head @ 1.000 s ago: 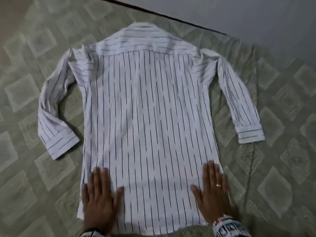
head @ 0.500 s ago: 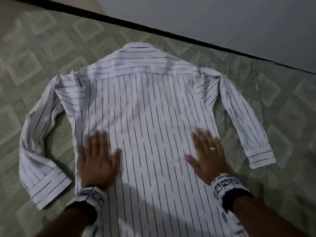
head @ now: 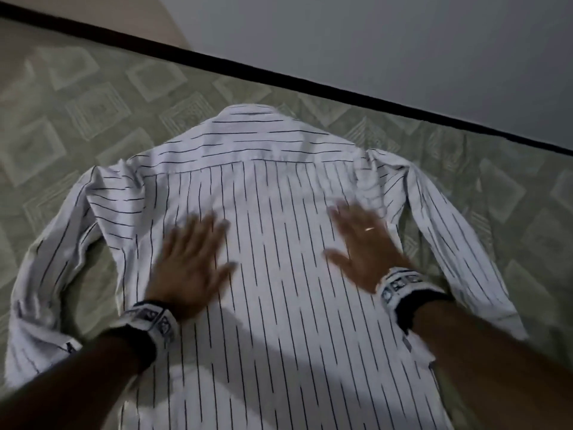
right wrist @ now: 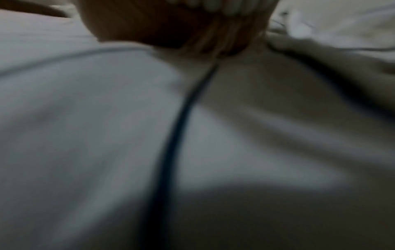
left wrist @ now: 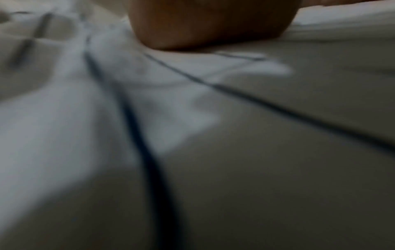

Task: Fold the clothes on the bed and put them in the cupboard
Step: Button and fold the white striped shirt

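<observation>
Our white shirt with thin dark stripes (head: 279, 243) lies back-up on the green patterned bed (head: 93, 125). Left hand (head: 189, 268) and right hand (head: 366, 246) press flat on it, fingers straight and spread. We judge it light, limp cotton; best pinched at shoulder seam and hem.

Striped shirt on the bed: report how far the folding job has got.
Done: the striped shirt lies spread back-up on the green patterned bedsheet, collar away from the person. In hand: the left hand and right hand press flat on its back, blurred with motion, apparently smoothing it. Left: both sleeves lie unfolded at the sides, no fold is made, and no cupboard is in view.
</observation>
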